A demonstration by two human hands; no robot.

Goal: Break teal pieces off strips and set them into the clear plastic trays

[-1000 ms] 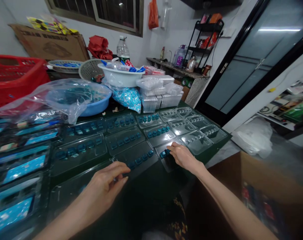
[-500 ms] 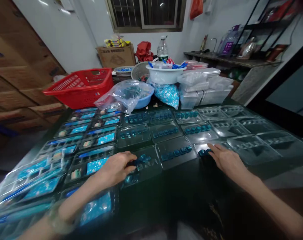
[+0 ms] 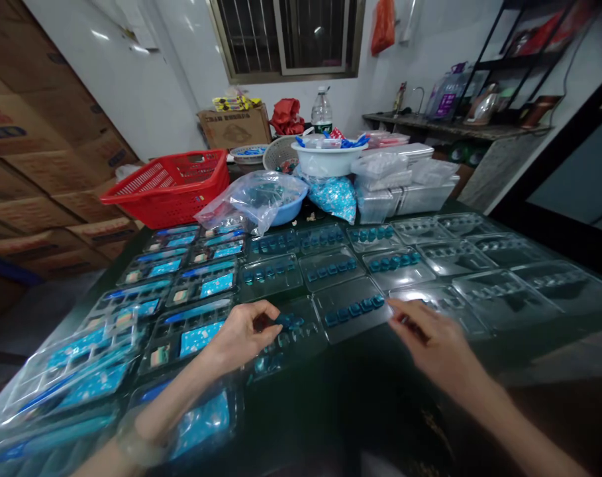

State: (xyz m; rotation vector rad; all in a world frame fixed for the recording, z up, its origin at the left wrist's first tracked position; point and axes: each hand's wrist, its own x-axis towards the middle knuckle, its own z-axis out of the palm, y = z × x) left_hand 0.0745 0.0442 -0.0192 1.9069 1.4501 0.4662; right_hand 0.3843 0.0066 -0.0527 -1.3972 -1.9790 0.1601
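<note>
The small blue moulded pieces [image 3: 287, 322] are right under my left hand [image 3: 241, 336], set in a clear plastic blister tray [image 3: 293, 351]. My left fingers [image 3: 267, 313] curl down over them, close together, but I can't tell whether they're clamped on a piece or only touching it. My right hand [image 3: 437, 341] is a little way off, beside the next blister tray [image 3: 350, 324], which has a single row of the blue pieces along its upper edge. My right fingers [image 3: 400, 310] are loosely together just past that row, with something dark perhaps between them, though it's too blurred to tell. The pieces are tiny and the wells look shallow, so a pinch that slips could flick one loose onto the dark table [image 3: 340, 404]. The trays lie edge to edge, so a careless knock from either hand could shift the neighbouring ones and jolt their pieces. My left forearm also passes low over the printed blue-carded blister packs [image 3: 199, 339], where a drag could catch them. Farther off, a blue basin [image 3: 285, 211] sits under a clear plastic bag, beside a bag of blue pieces [image 3: 333, 197], a white bowl [image 3: 328, 159] and a red basket [image 3: 171, 189].
</note>
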